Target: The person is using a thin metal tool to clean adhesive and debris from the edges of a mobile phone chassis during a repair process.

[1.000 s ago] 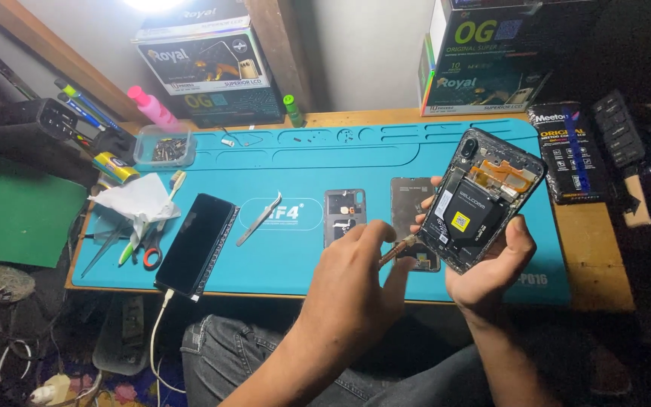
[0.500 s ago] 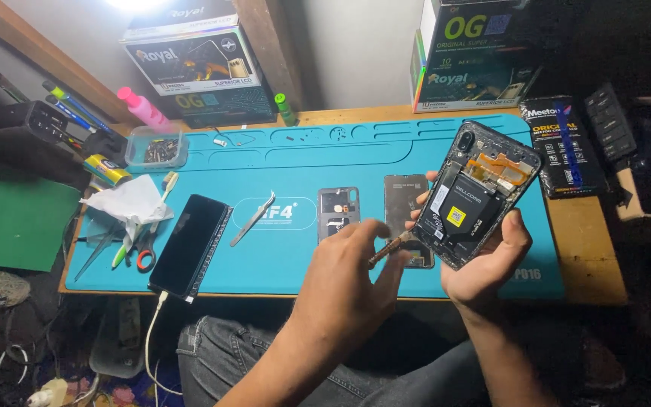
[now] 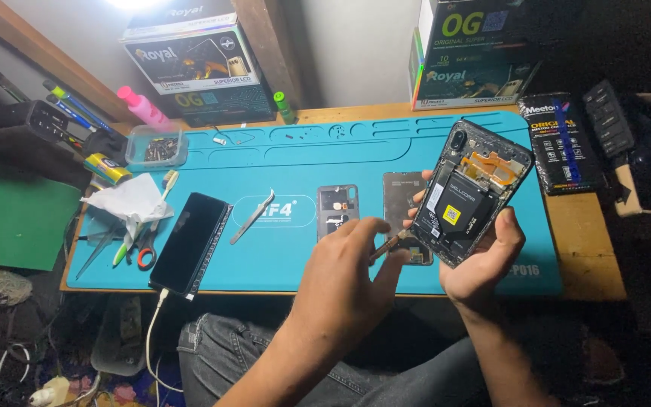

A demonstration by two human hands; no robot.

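Right hand (image 3: 484, 260) gripped the opened phone (image 3: 472, 192), tilted above the blue mat (image 3: 280, 249) on the bench. Left hand (image 3: 344, 283) pinched a thin tool (image 3: 387, 246); its tip was hidden behind the phone's edge, hard to make out.

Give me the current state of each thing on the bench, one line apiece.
Opened phone: back cover off, insides exposed, tilted, held in right hand.
Left hand: pinching a thin tool at the phone's lower edge.
Black phone: face up on the mat, screen dark, white cable plugged in.
Tweezers: lying untouched.
Parts tray: open, small parts inside.
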